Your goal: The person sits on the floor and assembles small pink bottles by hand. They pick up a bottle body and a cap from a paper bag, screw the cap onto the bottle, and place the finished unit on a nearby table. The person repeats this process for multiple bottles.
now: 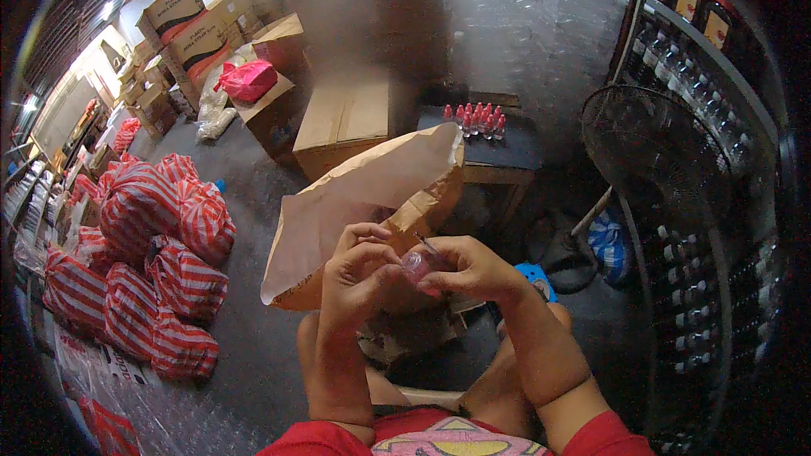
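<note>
In front of my body, my right hand (475,266) is closed around a small, rounded, clear pinkish object (414,265), possibly a bottle. A thin dark stick (429,244) pokes out between the same fingers. My left hand (359,274) pinches the left side of this object, its thumb and forefinger together and the other fingers curled. Just beyond both hands a large brown paper sack (314,245) with a pale lining gapes open. Its folded edge comes close to my fingers, and part of its inside is hidden by them.
Several small clear bottles with pink caps (477,121) stand on a low dark table (515,148). Next to it is a cardboard box (342,118). Red-and-white striped bags (139,203) pile up left; a standing fan (650,139) and bottle shelves (718,51) line the right.
</note>
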The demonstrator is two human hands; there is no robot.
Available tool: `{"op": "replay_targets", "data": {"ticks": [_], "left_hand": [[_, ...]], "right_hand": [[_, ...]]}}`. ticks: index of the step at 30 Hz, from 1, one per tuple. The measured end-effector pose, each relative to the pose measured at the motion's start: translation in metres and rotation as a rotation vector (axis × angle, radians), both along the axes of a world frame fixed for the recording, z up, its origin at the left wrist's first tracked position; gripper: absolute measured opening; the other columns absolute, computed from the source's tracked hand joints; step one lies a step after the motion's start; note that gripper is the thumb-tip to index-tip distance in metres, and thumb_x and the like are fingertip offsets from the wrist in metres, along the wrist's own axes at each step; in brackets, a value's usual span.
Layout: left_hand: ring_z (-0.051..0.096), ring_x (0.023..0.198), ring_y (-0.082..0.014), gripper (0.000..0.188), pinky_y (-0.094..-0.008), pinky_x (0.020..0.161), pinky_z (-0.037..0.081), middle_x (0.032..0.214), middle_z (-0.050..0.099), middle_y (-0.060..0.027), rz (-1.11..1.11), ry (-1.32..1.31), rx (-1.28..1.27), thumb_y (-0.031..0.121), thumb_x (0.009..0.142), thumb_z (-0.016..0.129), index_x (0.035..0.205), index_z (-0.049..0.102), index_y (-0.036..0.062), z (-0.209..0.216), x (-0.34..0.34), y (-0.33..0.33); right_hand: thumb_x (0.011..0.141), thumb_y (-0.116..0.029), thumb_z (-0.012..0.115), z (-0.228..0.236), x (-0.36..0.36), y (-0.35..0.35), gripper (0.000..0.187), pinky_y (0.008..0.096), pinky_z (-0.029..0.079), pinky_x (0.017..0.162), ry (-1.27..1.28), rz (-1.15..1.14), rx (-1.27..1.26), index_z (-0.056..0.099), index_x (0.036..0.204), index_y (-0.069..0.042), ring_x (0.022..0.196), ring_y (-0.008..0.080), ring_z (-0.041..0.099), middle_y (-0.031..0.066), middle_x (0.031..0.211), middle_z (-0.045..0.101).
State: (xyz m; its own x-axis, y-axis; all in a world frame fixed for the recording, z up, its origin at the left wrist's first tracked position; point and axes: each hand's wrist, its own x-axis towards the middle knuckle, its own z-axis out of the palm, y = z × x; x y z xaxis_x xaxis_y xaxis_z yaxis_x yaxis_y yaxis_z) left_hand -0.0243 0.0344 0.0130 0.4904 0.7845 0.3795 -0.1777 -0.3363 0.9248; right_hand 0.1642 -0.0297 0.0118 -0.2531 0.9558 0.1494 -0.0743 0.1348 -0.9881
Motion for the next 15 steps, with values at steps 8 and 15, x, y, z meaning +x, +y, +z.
{"op": "replay_targets", "data": {"ticks": [8, 15], "left_hand": [[0.052, 0.096, -0.0240, 0.015, -0.0338, 0.083, 0.043, 0.101, 0.052, -0.0127, 0.384, 0.154, 0.423, -0.006, 0.070, 0.060, 0.083, 0.062, 0.0022, 0.009, 0.029, -0.022], [0.052, 0.093, -0.0194, 0.009, -0.0317, 0.081, 0.044, 0.099, 0.054, -0.0098, 0.331, 0.010, 0.284, 0.007, 0.080, 0.061, 0.087, 0.058, 0.0013, 0.007, 0.039, -0.035]], "right_hand": [[0.077, -0.013, 0.066, -0.001, -0.007, 0.007, 0.027, 0.0288, 0.045, 0.070, -0.394, -0.527, 0.426, 0.056, 0.098, 0.001, 0.078, 0.0218, 0.054, 0.0116, 0.089, 0.055], [0.074, -0.013, 0.073, -0.004, -0.014, 0.005, 0.031, 0.0271, 0.045, 0.074, -0.377, -0.670, 0.366, 0.056, 0.097, 0.000, 0.080, 0.0143, 0.055, 0.0061, 0.088, 0.056]]}}
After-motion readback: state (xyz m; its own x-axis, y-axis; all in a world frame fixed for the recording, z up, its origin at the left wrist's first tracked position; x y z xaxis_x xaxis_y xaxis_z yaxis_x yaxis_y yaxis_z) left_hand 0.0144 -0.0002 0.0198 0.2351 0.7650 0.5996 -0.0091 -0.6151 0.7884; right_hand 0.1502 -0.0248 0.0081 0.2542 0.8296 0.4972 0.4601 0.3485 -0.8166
